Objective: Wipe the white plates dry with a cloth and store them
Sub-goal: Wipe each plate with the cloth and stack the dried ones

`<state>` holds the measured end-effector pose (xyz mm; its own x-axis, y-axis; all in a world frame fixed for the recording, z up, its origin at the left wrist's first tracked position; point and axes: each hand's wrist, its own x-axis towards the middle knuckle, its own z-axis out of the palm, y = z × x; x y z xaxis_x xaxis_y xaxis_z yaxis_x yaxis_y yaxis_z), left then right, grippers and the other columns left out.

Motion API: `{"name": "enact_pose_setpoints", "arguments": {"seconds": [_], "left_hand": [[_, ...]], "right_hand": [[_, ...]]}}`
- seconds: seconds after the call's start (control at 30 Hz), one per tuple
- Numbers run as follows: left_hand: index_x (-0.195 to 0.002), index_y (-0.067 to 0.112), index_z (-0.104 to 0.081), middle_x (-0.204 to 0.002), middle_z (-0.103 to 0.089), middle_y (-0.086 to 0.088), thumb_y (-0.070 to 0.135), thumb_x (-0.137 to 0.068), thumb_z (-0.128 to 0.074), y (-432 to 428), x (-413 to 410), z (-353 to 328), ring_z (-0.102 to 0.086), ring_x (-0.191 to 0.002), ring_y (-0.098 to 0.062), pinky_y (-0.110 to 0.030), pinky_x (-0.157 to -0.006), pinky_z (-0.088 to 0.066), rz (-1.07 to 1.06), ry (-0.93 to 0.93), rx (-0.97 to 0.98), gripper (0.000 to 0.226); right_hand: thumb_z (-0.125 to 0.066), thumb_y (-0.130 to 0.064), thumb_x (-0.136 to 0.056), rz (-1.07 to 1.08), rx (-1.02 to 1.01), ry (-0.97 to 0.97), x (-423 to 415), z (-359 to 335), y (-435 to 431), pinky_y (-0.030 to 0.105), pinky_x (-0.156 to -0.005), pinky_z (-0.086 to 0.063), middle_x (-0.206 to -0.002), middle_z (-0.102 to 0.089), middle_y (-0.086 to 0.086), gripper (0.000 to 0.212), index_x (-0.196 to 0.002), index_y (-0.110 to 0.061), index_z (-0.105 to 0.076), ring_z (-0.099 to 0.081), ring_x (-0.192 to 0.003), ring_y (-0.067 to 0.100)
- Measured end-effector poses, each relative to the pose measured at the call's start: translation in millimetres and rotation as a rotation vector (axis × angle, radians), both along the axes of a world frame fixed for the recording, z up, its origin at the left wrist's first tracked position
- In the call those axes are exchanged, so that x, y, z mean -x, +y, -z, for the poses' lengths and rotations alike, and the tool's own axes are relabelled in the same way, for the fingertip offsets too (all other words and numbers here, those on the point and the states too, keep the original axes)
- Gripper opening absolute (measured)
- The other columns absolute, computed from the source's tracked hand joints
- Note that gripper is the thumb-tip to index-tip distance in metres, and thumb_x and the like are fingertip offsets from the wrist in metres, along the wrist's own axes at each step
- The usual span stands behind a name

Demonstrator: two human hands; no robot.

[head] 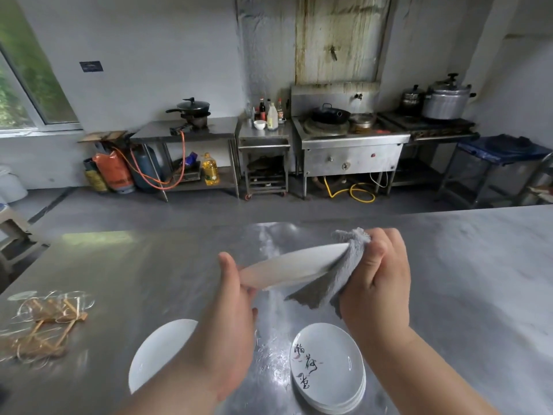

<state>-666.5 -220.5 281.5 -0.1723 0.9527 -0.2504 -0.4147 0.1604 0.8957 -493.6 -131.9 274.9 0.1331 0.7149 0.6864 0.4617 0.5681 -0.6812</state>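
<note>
A stack (329, 369) of plates with brush lettering is found on the desk (463, 265) at the near edge, right; a lone plate (158, 351) lies left of it. Above them, the held plate (293, 266) is pinched at its left rim by the left hand (233, 298), thumb on top. The cloth (335, 280) is wrapped over the opposite rim and gripped by the right hand (377, 277). The rim should be turned through the cloth while the left-hand grip is kept firm. The held plate is white, glossy, shallow and seen nearly edge-on.
</note>
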Motion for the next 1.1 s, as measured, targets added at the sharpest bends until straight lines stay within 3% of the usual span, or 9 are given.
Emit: {"name": "enact_pose_setpoints", "arguments": {"seconds": [0.13, 0.23, 0.37, 0.47, 0.57, 0.67, 0.73, 0.9, 1.1], "left_hand": [[-0.132, 0.041, -0.055, -0.114, -0.07, 0.032, 0.104, -0.065, -0.04, -8.9, -4.2, 20.5, -0.062, -0.107, 0.013, -0.018, -0.096, -0.042, -0.008, 0.498, -0.171, 0.093], [-0.115, 0.044, -0.068, -0.115, -0.078, 0.01, 0.09, -0.071, -0.066, -7.9, 8.0, 26.6, -0.072, -0.113, -0.012, -0.034, -0.093, -0.056, -0.137, 0.535, -0.225, 0.065], [-0.108, 0.025, -0.08, -0.11, -0.08, -0.011, 0.066, -0.068, -0.09, -9.3, 24.0, 21.8, -0.076, -0.101, -0.02, -0.027, -0.082, -0.059, -0.095, 0.284, -0.272, 0.058], [-0.122, 0.014, -0.076, -0.127, -0.073, -0.02, 0.048, -0.08, -0.089, -12.8, 24.5, 16.1, -0.071, -0.118, -0.032, -0.039, -0.094, -0.059, -0.016, 0.021, -0.307, 0.056], [-0.129, 0.007, -0.071, -0.134, -0.068, -0.024, 0.038, -0.09, -0.079, -16.8, 21.5, 10.0, -0.066, -0.126, -0.038, -0.045, -0.097, -0.058, 0.019, -0.153, -0.298, 0.05], [-0.128, 0.005, -0.073, -0.133, -0.069, -0.024, 0.031, -0.095, -0.063, -18.8, 17.2, 3.1, -0.067, -0.124, -0.038, -0.045, -0.094, -0.059, 0.008, -0.213, -0.284, 0.042], [-0.132, 0.001, -0.069, -0.137, -0.066, -0.027, 0.03, -0.099, -0.057, -17.8, 15.2, -0.1, -0.066, -0.125, -0.04, -0.051, -0.101, -0.056, 0.018, -0.234, -0.282, 0.045], [-0.132, 0.007, -0.07, -0.138, -0.066, -0.024, 0.031, -0.103, -0.057, -14.5, 14.5, -3.8, -0.065, -0.128, -0.04, -0.05, -0.103, -0.056, -0.014, -0.208, -0.246, 0.04], [-0.114, 0.002, -0.078, -0.126, -0.071, -0.028, 0.028, -0.098, -0.058, -9.5, 22.2, -6.4, -0.072, -0.116, -0.037, -0.044, -0.085, -0.063, -0.111, -0.343, -0.183, 0.037]], "right_hand": [[-0.012, -0.053, -0.106, -0.005, 0.109, 0.006, 0.9, -5.9, 2.9, 0.041, -0.066, -0.041, -0.077, -0.048, -0.004, 0.058, -0.076, -0.017, -0.046, -0.049, -0.076, 0.023], [-0.017, -0.068, -0.101, -0.061, 0.237, -0.022, -0.9, -7.3, 2.5, 0.022, -0.055, -0.038, -0.067, -0.054, -0.005, 0.052, -0.076, -0.029, -0.041, -0.053, -0.066, 0.012], [-0.032, -0.073, -0.092, -0.197, 0.371, -0.03, -5.4, -5.3, 2.0, 0.013, -0.052, -0.042, -0.075, -0.066, -0.012, 0.048, -0.083, -0.032, -0.055, -0.06, -0.064, 0.004], [-0.044, -0.053, -0.104, -0.261, 0.403, -0.068, -6.9, -1.6, -2.0, 0.011, -0.045, -0.041, -0.071, -0.068, -0.012, 0.029, -0.087, -0.037, -0.061, -0.062, -0.058, 0.005], [-0.05, -0.035, -0.108, -0.213, 0.317, -0.136, -8.0, -7.0, -8.4, 0.008, -0.06, -0.043, -0.083, -0.07, -0.021, 0.02, -0.102, -0.048, -0.064, -0.064, -0.077, 0.001], [-0.046, -0.032, -0.106, -0.196, 0.045, -0.282, -3.6, -18.1, -19.7, 0.011, -0.096, -0.043, -0.121, -0.07, -0.026, 0.032, -0.13, -0.04, -0.065, -0.064, -0.117, 0.002], [-0.041, -0.041, -0.106, -0.27, -0.057, -0.519, 6.9, -15.5, -29.4, 0.034, -0.125, -0.028, -0.16, -0.048, -0.005, 0.053, -0.153, -0.019, -0.053, -0.036, -0.154, 0.019], [-0.011, -0.079, -0.095, -0.259, -0.009, -0.932, 30.4, -12.0, -51.9, 0.05, -0.131, -0.007, -0.173, 0.005, 0.016, 0.102, -0.164, -0.004, -0.006, 0.011, -0.161, 0.03], [-0.016, -0.066, -0.101, -0.466, -0.199, -0.942, 33.8, 7.1, -67.6, 0.048, -0.127, -0.028, -0.172, -0.019, 0.011, 0.087, -0.162, -0.006, -0.028, -0.015, -0.161, 0.027]]}}
